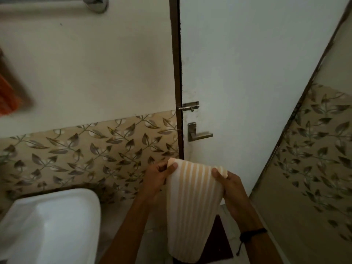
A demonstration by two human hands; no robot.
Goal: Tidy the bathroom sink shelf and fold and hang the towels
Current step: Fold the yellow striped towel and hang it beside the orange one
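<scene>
**A:** How many towels do you count?

**B:** One for certain: a cream striped towel (194,202) with pale orange bands. It is held up in front of the white door (257,73), to the right of the washbasin (53,221). It hangs straight down from its top edge, and its lower end nearly reaches the bottom of the view. At the far left edge there is also one orange cloth (8,92), too blurred to say whether it is a towel.

**A:** And the hands?

**B:** Two. The left hand (158,176) pinches the towel's upper left corner, with the thumb on the near face and the other fingers curled behind the cloth. The right hand (228,185) pinches the upper right corner the same way. One black band (251,233) circles that wrist. The hands are apart, with the towel's width spread between them.

**A:** What else is there?

**B:** One white washbasin at the near left, only partly in view. One metal towel bar (57,1) is on the wall at the top left. On the door, one slide bolt (188,106) sits above one lever handle (199,133), both close to the dark door frame (176,73). A band of leaf-patterned tiles (76,153) runs along the wall behind the washbasin, and the same pattern shows on the right wall. One dark brown patch (221,239) lies on the floor, partly hidden behind the towel.
</scene>
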